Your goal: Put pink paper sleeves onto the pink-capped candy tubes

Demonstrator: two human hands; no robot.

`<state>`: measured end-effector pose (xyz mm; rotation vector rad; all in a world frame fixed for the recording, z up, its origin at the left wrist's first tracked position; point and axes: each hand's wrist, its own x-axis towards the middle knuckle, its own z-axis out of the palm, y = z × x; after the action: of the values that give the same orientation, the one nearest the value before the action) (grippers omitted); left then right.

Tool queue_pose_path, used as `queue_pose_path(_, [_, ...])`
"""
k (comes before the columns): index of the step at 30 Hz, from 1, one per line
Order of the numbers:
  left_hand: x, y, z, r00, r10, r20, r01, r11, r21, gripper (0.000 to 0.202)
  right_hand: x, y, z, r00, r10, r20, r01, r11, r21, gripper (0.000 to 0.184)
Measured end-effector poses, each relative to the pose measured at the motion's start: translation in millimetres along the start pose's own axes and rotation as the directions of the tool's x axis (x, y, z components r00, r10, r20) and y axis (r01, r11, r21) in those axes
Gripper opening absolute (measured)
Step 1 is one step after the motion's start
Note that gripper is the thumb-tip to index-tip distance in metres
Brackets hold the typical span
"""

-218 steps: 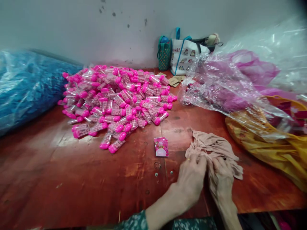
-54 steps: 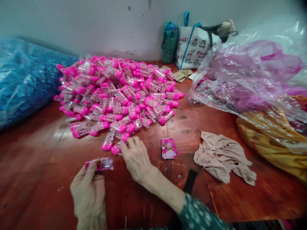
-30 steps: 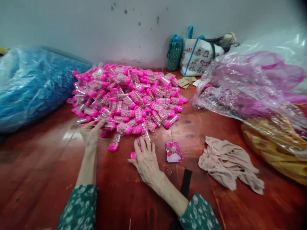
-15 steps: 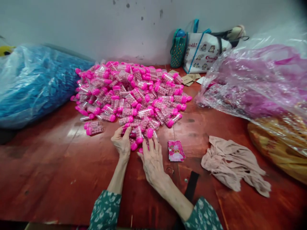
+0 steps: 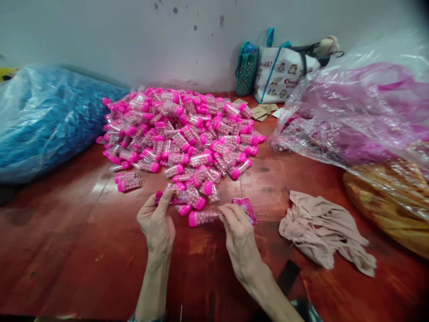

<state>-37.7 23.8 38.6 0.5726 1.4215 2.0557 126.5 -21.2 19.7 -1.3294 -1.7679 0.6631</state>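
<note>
My left hand [image 5: 157, 221] is closed, its thumb and fingers pinching a narrow clear piece with a dark pink printed label [image 5: 181, 197], partly hidden by the thumb. To the right, my right hand [image 5: 239, 235] grips the clear end of a small bottle of pink beads [image 5: 204, 218]. That bottle lies sideways, its bright pink cap pointing left. Beyond both hands rises a large pile of similar bead-filled bottles [image 5: 181, 134] with pink caps. Behind my right fingers, a small stack of pink printed cards [image 5: 247, 206] lies partly covered on the red table [image 5: 83, 259].
A blue-filled plastic bag [image 5: 53, 120] stands at left. On the right are a crumpled pinkish cloth [image 5: 325, 228] and a clear-and-pink plastic bag [image 5: 351, 116]. A white tote [image 5: 284, 76], a green bottle holder [image 5: 246, 74] and cardboard pieces [image 5: 263, 112] sit near the wall.
Both hands have drawn back from the pile's front edge and moved apart. My left hand now holds the labelled piece; my right has taken hold of a bottle's clear end.
</note>
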Motion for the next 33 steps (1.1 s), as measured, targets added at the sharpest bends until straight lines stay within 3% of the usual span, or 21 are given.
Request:
queue_pose_path(2, [-7.7, 1.4, 0.9, 0.988, -0.139, 0.061, 0.141, 0.989, -0.04, 0.014, -6.0, 5.0, -12.9, 0.988, -0.08, 0.133, 0.086, 0.995, -0.04, 0.027])
queue_pose_path(5, [-16.4, -2.6, -2.6, 0.945, -0.302, 0.127, 0.315, 0.944, -0.1, 0.013, -8.6, 5.7, -16.9, 0.928, -0.23, 0.293, 0.267, 0.959, -0.095, 0.033])
queue_pose_path(6, [-18.4, -4.4, -4.9, 0.929, -0.342, 0.139, 0.359, 0.925, -0.123, 0.012, -7.6, 3.2, -13.6, 0.927, -0.176, 0.331, 0.227, 0.966, -0.122, 0.031])
queue_pose_path(9, [-22.6, -8.3, -13.2, 0.89, -0.431, 0.151, 0.453, 0.876, -0.166, 0.008, -6.1, -9.0, 5.8, 0.97, 0.0, 0.242, 0.057, 0.972, -0.228, 0.034])
queue_pose_path(12, [-24.9, -9.5, -20.7, 0.884, -0.45, 0.125, 0.466, 0.868, -0.171, 0.01, -14.6, -17.5, 27.9, 0.984, 0.122, 0.129, -0.062, 0.919, -0.389, 0.045])
queue_pose_path(16, [-27.7, -10.2, -24.3, 0.885, -0.454, 0.105, 0.466, 0.871, -0.157, 0.014, -30.2, -16.5, 42.5, 0.968, 0.202, 0.148, -0.117, 0.887, -0.446, 0.054])
queue_pose_path(20, [-31.1, -9.6, -22.2, 0.874, -0.473, 0.115, 0.486, 0.854, -0.184, 0.018, -36.8, -9.4, 37.4, 0.958, 0.247, 0.143, -0.224, 0.961, -0.16, 0.059])
queue_pose_path(22, [-32.3, -8.9, -21.3, 0.873, -0.479, 0.096, 0.488, 0.85, -0.196, 0.019, -37.6, -5.8, 30.1, 0.934, 0.334, 0.127, -0.344, 0.936, 0.076, 0.054])
queue_pose_path(23, [-32.8, -8.6, -21.1, 0.873, -0.479, 0.089, 0.487, 0.852, -0.194, 0.02, -37.3, -4.7, 25.4, 0.907, 0.397, 0.14, -0.419, 0.884, 0.206, 0.049])
queue_pose_path(25, [-34.0, -8.5, -20.8, 0.875, -0.476, 0.089, 0.484, 0.859, -0.169, 0.02, -34.4, -4.8, 13.8, 0.825, 0.525, 0.209, -0.557, 0.696, 0.453, 0.044])
queue_pose_path(27, [-36.0, -8.9, -20.1, 0.876, -0.471, 0.106, 0.482, 0.866, -0.132, 0.02, -28.0, -8.1, 0.7, 0.761, 0.588, 0.273, -0.601, 0.481, 0.638, 0.051])
queue_pose_path(28, [-37.5, -9.3, -19.3, 0.873, -0.471, 0.124, 0.484, 0.868, -0.112, 0.019, -24.0, -10.6, -5.6, 0.754, 0.598, 0.273, -0.582, 0.414, 0.7, 0.054])
queue_pose_path(30, [-41.3, -10.0, -16.7, 0.866, -0.467, 0.177, 0.485, 0.872, -0.069, 0.018, -16.2, -15.5, -15.5, 0.765, 0.587, 0.266, -0.545, 0.369, 0.753, 0.054])
queue_pose_path(33, [-48.3, -10.5, -10.9, 0.84, -0.459, 0.289, 0.476, 0.88, 0.013, 0.016, -10.3, -19.6, -21.5, 0.796, 0.538, 0.277, -0.534, 0.41, 0.739, 0.041])
